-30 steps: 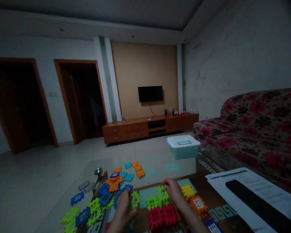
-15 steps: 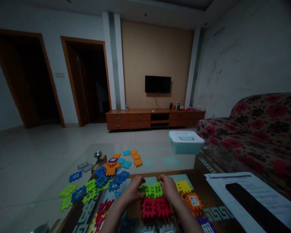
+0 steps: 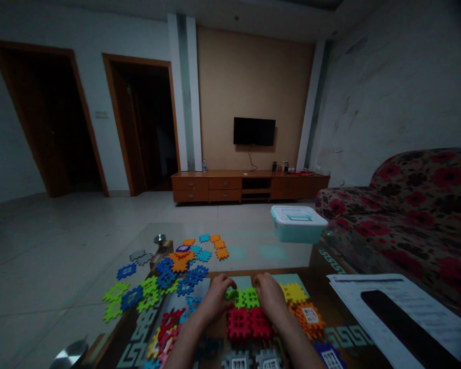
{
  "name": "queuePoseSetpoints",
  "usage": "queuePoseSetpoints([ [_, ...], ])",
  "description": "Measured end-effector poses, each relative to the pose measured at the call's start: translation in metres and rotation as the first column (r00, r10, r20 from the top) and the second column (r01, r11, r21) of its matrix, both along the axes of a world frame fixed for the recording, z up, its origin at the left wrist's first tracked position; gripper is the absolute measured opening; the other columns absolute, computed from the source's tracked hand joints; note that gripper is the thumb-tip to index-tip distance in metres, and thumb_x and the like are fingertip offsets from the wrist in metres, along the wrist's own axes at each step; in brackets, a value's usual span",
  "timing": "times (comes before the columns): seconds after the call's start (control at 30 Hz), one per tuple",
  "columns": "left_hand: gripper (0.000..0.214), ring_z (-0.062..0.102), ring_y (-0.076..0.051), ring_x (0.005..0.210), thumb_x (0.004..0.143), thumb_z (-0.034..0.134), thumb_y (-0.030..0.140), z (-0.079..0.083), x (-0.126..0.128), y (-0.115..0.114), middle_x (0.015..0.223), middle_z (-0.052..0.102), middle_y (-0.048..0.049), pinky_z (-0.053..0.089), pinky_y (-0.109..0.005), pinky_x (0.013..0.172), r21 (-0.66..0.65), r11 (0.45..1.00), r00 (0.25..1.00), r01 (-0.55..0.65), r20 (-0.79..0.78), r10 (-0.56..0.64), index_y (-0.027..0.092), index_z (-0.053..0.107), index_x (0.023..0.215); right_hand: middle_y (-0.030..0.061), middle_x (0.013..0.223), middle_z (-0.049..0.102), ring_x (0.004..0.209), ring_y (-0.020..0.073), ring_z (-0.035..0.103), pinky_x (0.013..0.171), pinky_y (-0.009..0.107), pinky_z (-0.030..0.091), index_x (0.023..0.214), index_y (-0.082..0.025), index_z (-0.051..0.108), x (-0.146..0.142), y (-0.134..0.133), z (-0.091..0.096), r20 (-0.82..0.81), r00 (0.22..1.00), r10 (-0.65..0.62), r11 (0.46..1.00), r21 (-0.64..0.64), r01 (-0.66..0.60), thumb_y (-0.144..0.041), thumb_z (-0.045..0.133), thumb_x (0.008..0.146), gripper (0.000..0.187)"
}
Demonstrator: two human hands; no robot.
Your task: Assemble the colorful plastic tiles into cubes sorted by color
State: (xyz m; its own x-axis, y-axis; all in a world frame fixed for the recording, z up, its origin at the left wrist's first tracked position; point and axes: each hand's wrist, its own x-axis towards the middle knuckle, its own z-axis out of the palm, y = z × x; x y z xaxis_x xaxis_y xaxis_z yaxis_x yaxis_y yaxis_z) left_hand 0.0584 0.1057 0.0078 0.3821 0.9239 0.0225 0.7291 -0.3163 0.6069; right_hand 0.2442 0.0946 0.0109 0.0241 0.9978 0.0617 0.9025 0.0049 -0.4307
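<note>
My left hand [image 3: 216, 300] and my right hand [image 3: 271, 296] curl around a joined pair of green interlocking plastic blocks [image 3: 243, 298] from either side. Below them stands a red block stack [image 3: 249, 324], with a yellow block [image 3: 294, 293] and an orange block [image 3: 310, 319] to the right. A loose heap of blue, green and orange blocks [image 3: 165, 279] spreads left of my left hand. Part of the green blocks is hidden under my fingers.
The blocks lie on a glass-topped table [image 3: 249, 253] with a patterned border. A teal lidded plastic box [image 3: 298, 224] stands at its far end. Printed papers [image 3: 399, 318] lie to the right, beside a red-flowered sofa [image 3: 403, 220].
My left hand has moved right, bringing its green block against the green blocks under my right hand. The two hands now sit close together. The view has turned and levelled.
</note>
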Motion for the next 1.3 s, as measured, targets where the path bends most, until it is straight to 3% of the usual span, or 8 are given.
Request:
queuePoseSetpoints([
  [0.13,0.034,0.051,-0.019,0.113,0.065,0.062,0.009,0.001,0.001,-0.002,0.114,0.058,-0.0024,0.039,-0.027,0.097,0.061,0.994,0.994,-0.089,-0.052,0.092,0.022,0.062,0.096,0.0104,0.101,0.069,0.1,0.0227,0.063,0.083,0.026,0.041,0.094,-0.019,0.069,-0.001,-0.002,0.004,0.005,1.0,0.029,0.999,0.014,-0.03,-0.008,0.049,0.081,0.026],
  [0.23,0.034,0.047,-0.021,0.122,0.075,0.054,0.011,0.007,-0.013,-0.002,0.125,0.056,-0.0062,0.036,-0.033,0.101,0.151,0.947,0.948,-0.283,-0.107,0.3,0.021,0.06,0.107,0.0099,0.103,0.068,0.1,0.0228,0.063,0.085,0.027,0.041,0.095,-0.018,0.069,-0.002,-0.002,0.003,-0.031,0.998,0.053,0.997,0.056,-0.052,-0.01,0.049,0.082,0.024],
  [0.4,0.051,0.027,-0.032,0.139,0.084,0.026,0.004,0.012,-0.074,-0.009,0.147,0.035,-0.0233,0.029,-0.05,0.107,0.292,0.702,0.683,-0.65,-0.18,0.708,0.005,0.041,0.133,0.0099,0.106,0.067,0.101,0.023,0.061,0.088,0.027,0.041,0.099,-0.018,0.068,-0.023,-0.011,-0.004,-0.071,0.985,0.16,0.978,0.148,-0.148,-0.01,0.047,0.083,0.027],
  [0.57,0.055,0.021,-0.035,0.142,0.084,0.02,0.001,0.007,-0.145,-0.028,0.15,0.029,-0.0273,0.029,-0.055,0.107,0.326,0.544,0.483,-0.773,-0.255,0.838,0.0,0.035,0.137,0.0085,0.105,0.066,0.102,0.0229,0.058,0.088,0.029,0.042,0.101,-0.021,0.068,-0.086,-0.022,0.0,-0.029,0.922,0.386,0.906,0.197,-0.374,-0.005,0.043,0.08,0.036],
  [0.77,0.052,0.043,-0.028,0.13,0.085,0.025,0.0,0.002,-0.194,-0.053,0.139,0.05,-0.0176,0.039,-0.046,0.099,0.223,0.653,0.55,-0.724,-0.385,0.741,0.011,0.049,0.129,0.0072,0.123,0.06,0.115,0.0236,0.051,0.093,0.032,0.041,0.122,-0.023,0.058,-0.203,0.002,0.019,0.211,0.709,0.673,0.704,0.111,-0.702,-0.004,0.048,0.077,0.049],
  [0.9,0.047,0.053,-0.027,0.116,0.088,0.024,0.003,0.007,-0.205,-0.06,0.124,0.059,-0.0156,0.042,-0.038,0.092,0.194,0.685,0.575,-0.702,-0.411,0.707,0.013,0.058,0.118,0.0108,0.121,0.061,0.114,0.0247,0.054,0.09,0.034,0.044,0.119,-0.021,0.059,-0.264,0.029,0.021,0.339,0.603,0.722,0.643,-0.007,-0.766,-0.006,0.044,0.083,0.042],
  [1.07,0.042,0.055,-0.028,0.11,0.084,0.034,0.002,0.011,-0.211,-0.062,0.12,0.058,-0.0161,0.042,-0.033,0.086,0.153,0.669,0.575,-0.727,-0.396,0.716,0.013,0.055,0.118,0.0137,0.114,0.065,0.106,0.0279,0.06,0.086,0.036,0.047,0.116,-0.019,0.062,-0.302,0.051,0.019,0.413,0.543,0.731,0.632,-0.112,-0.767,-0.008,0.064,0.069,0.048],
  [1.3,0.048,0.056,-0.028,0.111,0.07,0.051,-0.003,0.005,-0.214,-0.068,0.117,0.059,-0.0176,0.042,-0.03,0.088,0.071,0.668,0.609,-0.741,-0.346,0.713,0.01,0.055,0.116,0.022,0.119,0.063,0.114,0.0363,0.056,0.091,0.045,0.046,0.106,-0.013,0.068,-0.311,0.058,0.026,0.454,0.576,0.68,0.688,-0.123,-0.715,-0.01,0.075,0.06,0.047],
])
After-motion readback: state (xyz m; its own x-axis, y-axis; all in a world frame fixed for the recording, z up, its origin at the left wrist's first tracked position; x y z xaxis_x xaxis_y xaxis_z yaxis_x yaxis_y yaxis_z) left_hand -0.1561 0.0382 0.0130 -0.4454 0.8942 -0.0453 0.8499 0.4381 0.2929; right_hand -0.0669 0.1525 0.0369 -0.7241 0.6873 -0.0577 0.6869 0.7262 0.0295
